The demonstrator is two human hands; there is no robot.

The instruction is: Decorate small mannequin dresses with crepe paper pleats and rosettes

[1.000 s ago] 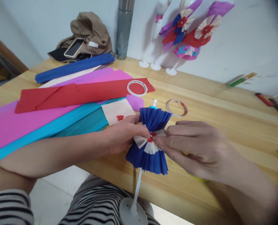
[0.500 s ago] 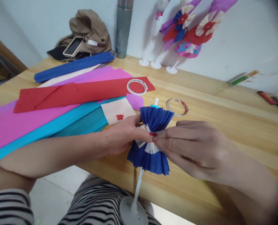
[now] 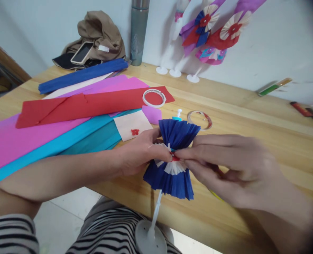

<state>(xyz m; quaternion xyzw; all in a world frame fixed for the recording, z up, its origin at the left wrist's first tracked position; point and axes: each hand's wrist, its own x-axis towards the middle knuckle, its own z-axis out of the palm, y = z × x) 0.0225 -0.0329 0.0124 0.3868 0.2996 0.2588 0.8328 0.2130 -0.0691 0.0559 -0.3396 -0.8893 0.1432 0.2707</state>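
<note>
A pleated blue crepe-paper bow (image 3: 169, 183) with a smaller white pleated layer (image 3: 174, 168) stands in front of me, on top of a white stand (image 3: 156, 215) whose round base is near my lap. At its middle is a red flower (image 3: 175, 158) with a small bead. My left hand (image 3: 146, 150) is closed round the bow's left side, its thumb pressed by the flower. From the right, my right hand (image 3: 222, 162) pinches at the flower with its fingertips, partly hiding it.
Red (image 3: 98, 106), pink and turquoise paper lies at left, with a tape roll (image 3: 154, 98) on top. Another red flower (image 3: 135, 132) rests on a pale paper square (image 3: 122, 121). A second tape roll (image 3: 200, 120), a flask (image 3: 139, 35) and decorated stands (image 3: 193, 78) are farther back.
My right hand has shifted its fingertips onto the red flower, and its fingers have opened up a little. The bow has tipped slightly to the right. My left hand has stayed in place.
</note>
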